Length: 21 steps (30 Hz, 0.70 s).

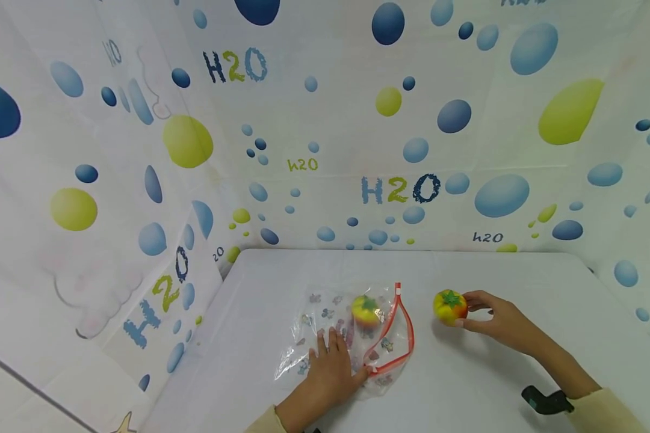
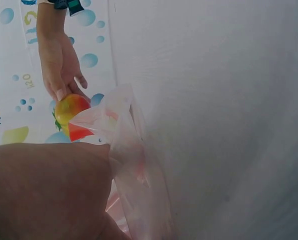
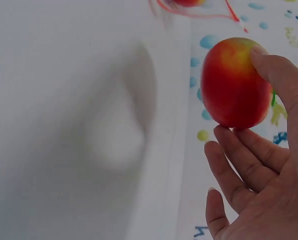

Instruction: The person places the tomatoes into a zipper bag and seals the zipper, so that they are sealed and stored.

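In the head view, my right hand (image 1: 501, 322) pinches a round yellow-and-red toy tomato (image 1: 449, 307) with a green leafy top between thumb and fingertips. The right wrist view shows the toy tomato's (image 3: 236, 82) red underside, held above the table. My left hand (image 1: 333, 373) rests with extended fingers on a clear zip bag (image 1: 314, 325) with a small printed pattern. Its thumb lies at the bag's red zip edge (image 1: 398, 362), which bows apart into a loop facing the right hand. A second toy tomato (image 1: 366, 311) of the same colours lies inside the bag.
A white-covered table (image 1: 249, 300) holds the bag. Behind it and at the left hang white sheets (image 1: 336, 120) printed with blue and green drops and H2O lettering. A dark strap device (image 1: 547, 401) sits on the right wrist by a pale yellow sleeve (image 1: 606, 412).
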Motion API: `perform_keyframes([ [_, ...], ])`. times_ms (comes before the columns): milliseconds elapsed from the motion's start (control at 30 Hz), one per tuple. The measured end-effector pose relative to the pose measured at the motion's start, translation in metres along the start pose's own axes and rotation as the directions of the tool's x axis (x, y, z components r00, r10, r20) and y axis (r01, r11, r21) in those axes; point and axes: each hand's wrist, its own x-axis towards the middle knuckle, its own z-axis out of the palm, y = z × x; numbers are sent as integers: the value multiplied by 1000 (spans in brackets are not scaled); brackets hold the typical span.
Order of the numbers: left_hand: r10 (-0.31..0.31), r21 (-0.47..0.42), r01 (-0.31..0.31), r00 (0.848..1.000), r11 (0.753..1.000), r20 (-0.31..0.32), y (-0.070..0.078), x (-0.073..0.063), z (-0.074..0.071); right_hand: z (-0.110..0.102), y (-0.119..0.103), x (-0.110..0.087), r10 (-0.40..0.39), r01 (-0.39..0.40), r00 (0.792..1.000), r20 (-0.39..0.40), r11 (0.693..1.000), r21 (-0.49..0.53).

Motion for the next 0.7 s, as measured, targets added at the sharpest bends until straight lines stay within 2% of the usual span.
perform_keyframes([
  [267, 7, -3, -7, 1000, 1000, -4, -1, 0, 1, 16, -18, 0, -3, 2, 999, 42, 1000, 23],
  [700, 1, -6, -1, 1000, 1000, -1, 0, 1, 1, 37, -34, 2, -37, 30, 993, 113, 998, 63],
])
